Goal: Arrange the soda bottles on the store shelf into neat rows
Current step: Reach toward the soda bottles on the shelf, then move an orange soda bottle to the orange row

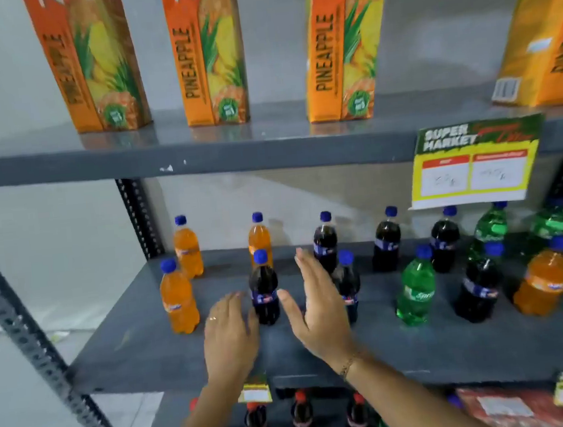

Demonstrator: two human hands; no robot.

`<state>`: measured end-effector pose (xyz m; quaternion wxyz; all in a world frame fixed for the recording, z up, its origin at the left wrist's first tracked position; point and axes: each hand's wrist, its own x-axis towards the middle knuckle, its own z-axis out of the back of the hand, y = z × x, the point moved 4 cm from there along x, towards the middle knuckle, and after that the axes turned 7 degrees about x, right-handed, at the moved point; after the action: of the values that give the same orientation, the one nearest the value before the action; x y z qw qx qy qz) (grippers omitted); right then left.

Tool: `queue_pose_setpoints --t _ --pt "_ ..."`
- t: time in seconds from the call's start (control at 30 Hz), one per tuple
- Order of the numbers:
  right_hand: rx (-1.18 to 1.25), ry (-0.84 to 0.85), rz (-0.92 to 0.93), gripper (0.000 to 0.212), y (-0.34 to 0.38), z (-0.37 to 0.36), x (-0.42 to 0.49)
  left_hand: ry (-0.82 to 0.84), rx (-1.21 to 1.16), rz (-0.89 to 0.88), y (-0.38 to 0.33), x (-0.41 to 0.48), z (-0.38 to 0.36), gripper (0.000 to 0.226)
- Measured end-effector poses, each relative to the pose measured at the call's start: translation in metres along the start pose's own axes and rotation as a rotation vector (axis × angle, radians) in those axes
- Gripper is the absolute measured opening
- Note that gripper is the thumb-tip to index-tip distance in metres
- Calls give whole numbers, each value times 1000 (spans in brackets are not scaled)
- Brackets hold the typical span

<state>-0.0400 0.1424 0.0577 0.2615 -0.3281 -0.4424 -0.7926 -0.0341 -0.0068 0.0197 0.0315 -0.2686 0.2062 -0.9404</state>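
Note:
Small blue-capped soda bottles stand scattered on the grey middle shelf (156, 356). A dark cola bottle (264, 289) stands upright between my hands. My left hand (230, 338) lies just left of it, fingers spread, holding nothing. To its right my right hand (318, 308) is raised flat and open, just clear of the bottle. Behind my right hand stands another cola bottle (349, 284). Orange bottles stand at the left (178, 299), (187, 246), (259, 236). Further right are cola bottles (386, 241), a green bottle (415, 290) and an orange one (543, 282).
Pineapple juice cartons (210, 55) line the upper shelf. A yellow supermarket price card (475, 167) hangs from its edge at the right. Red-capped cola bottles (301, 414) stand on the shelf below. A perforated metal upright (19, 328) runs down the left.

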Motion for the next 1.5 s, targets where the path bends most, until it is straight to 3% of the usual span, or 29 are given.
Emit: queue_pose_setpoints --t 0.07,0.13,0.2,0.33,0.5,0.67,0.87,1.03,1.33,1.4,1.5 --pt "105 80 -323 67 -21 -24 -3 237 46 161 19 -5 -23 49" --pt "173 199 -591 79 -40 -52 -4 411 103 194 35 -9 -45 53" --pt "238 245 -719 82 -52 -74 -1 477 184 156 37 -7 -56 60" --pt "251 208 -796 63 -68 -99 1 531 262 145 38 -7 -64 64" --pt "304 78 -759 53 -59 -80 -15 546 245 143 43 -10 -66 65" --pt "253 -39 -502 64 -59 -25 -57 527 289 167 40 -5 -68 61" --pt "95 -302 -558 70 -92 58 -91 490 328 99 -10 -11 -81 56" --pt "50 -250 -619 56 -113 88 -92 514 233 37 -57 -28 -103 67" --pt "-4 -151 -564 73 -125 108 -100 431 226 105 -61 -37 -109 68" --pt "-32 -253 -559 74 -137 130 -107 415 213 137 -64 -36 -111 68" --pt "-122 -561 -594 62 -167 176 -110 399 241 157 -65 -36 -113 68"
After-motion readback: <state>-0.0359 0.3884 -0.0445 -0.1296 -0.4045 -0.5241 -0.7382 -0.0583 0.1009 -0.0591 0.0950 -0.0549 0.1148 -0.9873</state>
